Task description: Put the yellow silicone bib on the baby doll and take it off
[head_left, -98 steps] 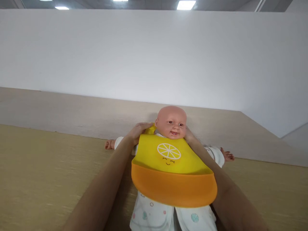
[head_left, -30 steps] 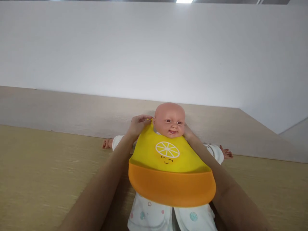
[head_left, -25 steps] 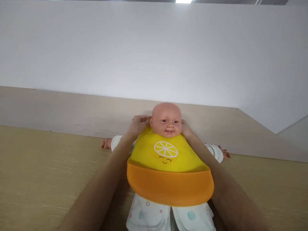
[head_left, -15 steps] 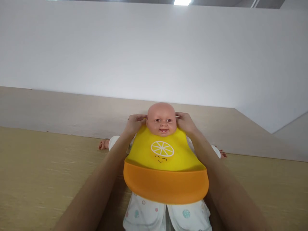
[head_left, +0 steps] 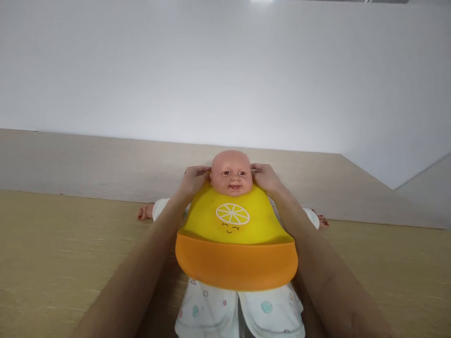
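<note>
A bald baby doll [head_left: 232,170] in a white outfit with coloured dots lies face up in front of me. Over its chest spreads a yellow bib [head_left: 232,234] with a white citrus slice, a smiling face and an orange catch pocket. My left hand [head_left: 194,180] is closed at the bib's upper edge on the left of the doll's head. On the other side of the head, my right hand [head_left: 267,177] is closed on the bib's neck strap too. The fingertips of both hands and the strap ends are hidden behind the doll's head and neck.
Beneath the doll is a yellowish wood-grain surface [head_left: 70,263]. A pale board [head_left: 105,164] rises just behind the head, with a white wall [head_left: 176,70] beyond it. The doll's arms stretch out to both sides under my forearms.
My view has tilted slightly, so the doll and bib sit a little further left in the picture. Both hands stay beside the doll's neck, nearly unmoved.
</note>
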`<control>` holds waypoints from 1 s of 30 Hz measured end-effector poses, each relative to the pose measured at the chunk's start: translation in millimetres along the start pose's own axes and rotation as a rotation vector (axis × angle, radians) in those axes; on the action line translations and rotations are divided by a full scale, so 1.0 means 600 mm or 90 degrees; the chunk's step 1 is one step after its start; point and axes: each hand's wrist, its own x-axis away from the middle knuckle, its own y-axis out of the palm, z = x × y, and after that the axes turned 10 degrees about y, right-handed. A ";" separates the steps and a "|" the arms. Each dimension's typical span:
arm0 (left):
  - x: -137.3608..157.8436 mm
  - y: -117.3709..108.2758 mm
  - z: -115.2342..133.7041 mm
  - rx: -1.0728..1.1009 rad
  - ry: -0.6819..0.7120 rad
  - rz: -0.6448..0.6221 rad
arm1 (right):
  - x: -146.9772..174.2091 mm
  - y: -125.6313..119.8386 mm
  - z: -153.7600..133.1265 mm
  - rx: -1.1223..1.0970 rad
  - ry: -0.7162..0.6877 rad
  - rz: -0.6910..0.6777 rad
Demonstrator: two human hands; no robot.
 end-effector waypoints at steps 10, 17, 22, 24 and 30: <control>0.009 0.003 -0.029 -0.171 0.047 0.013 | -0.017 0.005 0.049 -0.029 -0.019 0.003; 0.008 0.005 -0.021 -0.323 0.131 -0.052 | -0.017 0.004 0.048 -0.084 -0.004 -0.012; 0.012 0.012 -0.003 -0.398 0.145 -0.039 | -0.018 0.006 0.045 -0.060 -0.011 -0.001; 0.013 0.015 0.001 -0.411 0.158 -0.025 | -0.017 0.009 0.045 -0.059 -0.014 0.002; 0.012 0.015 0.000 -0.419 0.133 -0.002 | -0.012 0.009 0.040 -0.048 -0.024 -0.006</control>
